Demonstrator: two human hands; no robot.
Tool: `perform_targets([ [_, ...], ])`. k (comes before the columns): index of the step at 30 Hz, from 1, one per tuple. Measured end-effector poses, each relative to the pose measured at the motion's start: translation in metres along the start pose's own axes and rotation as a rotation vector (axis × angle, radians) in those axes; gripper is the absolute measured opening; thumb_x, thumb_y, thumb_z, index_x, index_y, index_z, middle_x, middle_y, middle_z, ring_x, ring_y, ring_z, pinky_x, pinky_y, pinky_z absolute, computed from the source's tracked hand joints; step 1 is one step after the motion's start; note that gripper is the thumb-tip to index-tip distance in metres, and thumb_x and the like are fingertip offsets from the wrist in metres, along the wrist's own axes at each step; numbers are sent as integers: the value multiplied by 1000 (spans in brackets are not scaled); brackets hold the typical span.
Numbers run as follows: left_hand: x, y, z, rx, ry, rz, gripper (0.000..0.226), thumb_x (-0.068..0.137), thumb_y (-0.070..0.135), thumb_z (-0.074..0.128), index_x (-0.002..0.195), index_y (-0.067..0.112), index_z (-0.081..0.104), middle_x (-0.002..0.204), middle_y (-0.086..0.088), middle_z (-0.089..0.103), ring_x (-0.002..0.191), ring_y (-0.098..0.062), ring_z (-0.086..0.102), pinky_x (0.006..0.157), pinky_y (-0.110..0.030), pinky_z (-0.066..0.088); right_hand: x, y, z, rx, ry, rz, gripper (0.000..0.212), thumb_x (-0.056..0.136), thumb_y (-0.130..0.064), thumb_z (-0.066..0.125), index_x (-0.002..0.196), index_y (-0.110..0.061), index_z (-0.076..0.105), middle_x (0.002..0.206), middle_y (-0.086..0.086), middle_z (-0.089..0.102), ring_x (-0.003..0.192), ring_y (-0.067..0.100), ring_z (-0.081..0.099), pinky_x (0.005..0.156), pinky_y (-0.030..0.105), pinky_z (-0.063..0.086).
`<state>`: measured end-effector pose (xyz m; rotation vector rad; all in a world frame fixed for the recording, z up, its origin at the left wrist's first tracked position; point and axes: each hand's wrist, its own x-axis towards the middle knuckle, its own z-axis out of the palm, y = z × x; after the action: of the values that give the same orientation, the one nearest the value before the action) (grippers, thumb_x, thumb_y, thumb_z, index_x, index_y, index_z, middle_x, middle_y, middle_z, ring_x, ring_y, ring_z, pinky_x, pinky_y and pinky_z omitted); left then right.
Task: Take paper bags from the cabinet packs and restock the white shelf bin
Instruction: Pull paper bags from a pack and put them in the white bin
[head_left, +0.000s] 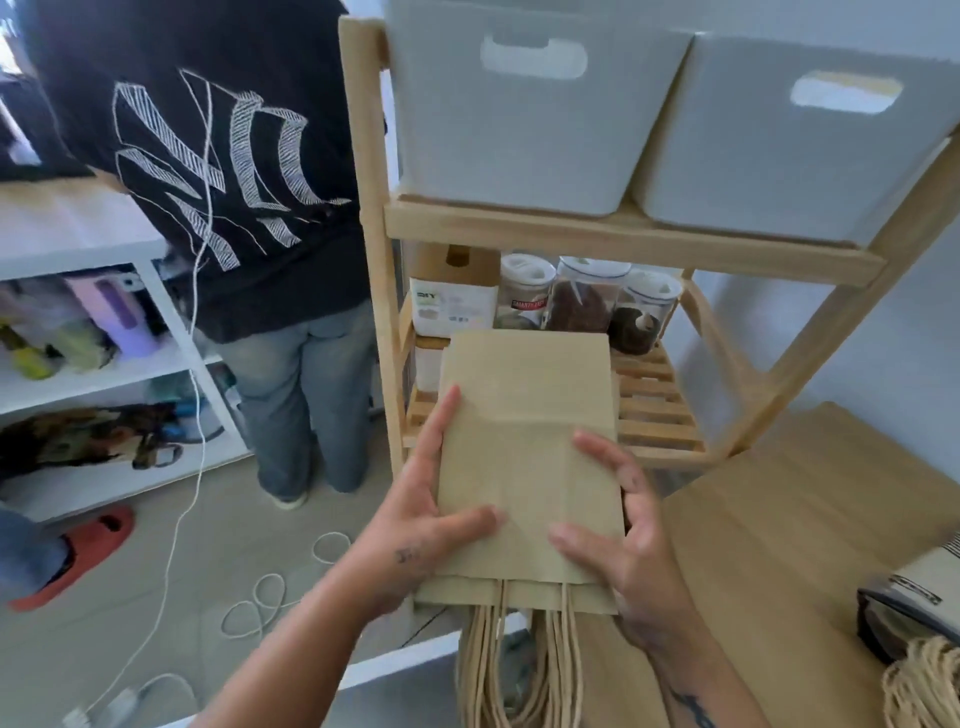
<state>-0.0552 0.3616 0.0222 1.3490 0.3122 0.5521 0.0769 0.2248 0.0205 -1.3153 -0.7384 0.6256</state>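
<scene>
I hold a flat stack of brown paper bags (524, 441) in front of the wooden shelf (613, 236), their twisted paper handles (524, 670) hanging down toward me. My left hand (426, 514) grips the stack's left edge with the thumb on top. On the right edge my right hand (623, 540) does the same. Two white bins stand on the upper shelf: one on the left (524, 135), one on the right (789, 156), both above the bags.
A person in a dark shirt (223, 171) stands at the left, back to me, by a white shelving unit (104, 364). Jars (587, 301) and a box sit on the lower wooden shelf. A wooden table (789, 530) lies at the right. A white cable (192, 467) runs across the floor.
</scene>
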Motion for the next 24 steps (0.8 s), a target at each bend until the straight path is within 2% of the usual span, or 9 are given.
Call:
perform_targets([
  [5, 24, 49, -47, 21, 4, 170, 96, 68, 3, 72, 132, 60, 29, 137, 7, 44, 111, -15, 61, 79, -32, 56, 49, -32, 51, -27, -69, -170, 64, 58, -3, 72, 107, -43, 60, 114, -22, 60, 102, 8, 63, 77, 25, 55],
  [8, 35, 78, -69, 33, -15, 244, 97, 66, 8, 75, 133, 59, 29, 135, 6, 48, 111, -18, 62, 79, -33, 56, 69, -52, 73, -26, -94, -219, 65, 58, -5, 73, 109, -43, 60, 115, -16, 61, 104, 16, 63, 79, 32, 56],
  [12, 50, 119, -82, 38, -41, 331, 96, 62, 12, 75, 132, 59, 31, 130, 14, 56, 112, -16, 62, 81, -32, 55, 89, -88, 93, 18, -108, -310, 66, 52, -13, 80, 109, -40, 61, 111, -12, 64, 100, 16, 66, 73, 26, 56],
  [16, 67, 167, -78, 47, -66, 468, 96, 66, 0, 72, 130, 60, 34, 134, 14, 53, 114, -17, 61, 79, -30, 55, 109, -138, 101, -1, -152, -443, 62, 50, -20, 78, 106, -40, 61, 110, -9, 65, 95, 13, 67, 69, 25, 56],
  [19, 83, 210, -72, 59, -119, 529, 95, 70, -4, 69, 131, 58, 33, 122, 18, 61, 107, -17, 64, 74, -29, 56, 127, -181, 100, -21, -169, -542, 63, 50, -19, 77, 107, -39, 60, 115, -2, 61, 95, 14, 66, 69, 25, 56],
  [22, 113, 257, -62, 111, -128, 544, 99, 67, -4, 72, 136, 52, 28, 119, 15, 64, 104, -15, 66, 74, -30, 57, 157, -224, 96, 1, -171, -577, 62, 53, -8, 74, 105, -39, 60, 114, 0, 61, 97, 18, 64, 71, 30, 57],
  [24, 137, 284, -54, 130, -127, 515, 105, 64, 0, 76, 140, 48, 23, 127, 7, 58, 104, -19, 66, 75, -36, 58, 182, -248, 91, 42, -197, -542, 60, 62, 4, 70, 109, -33, 58, 111, 3, 60, 92, 20, 62, 68, 31, 58],
])
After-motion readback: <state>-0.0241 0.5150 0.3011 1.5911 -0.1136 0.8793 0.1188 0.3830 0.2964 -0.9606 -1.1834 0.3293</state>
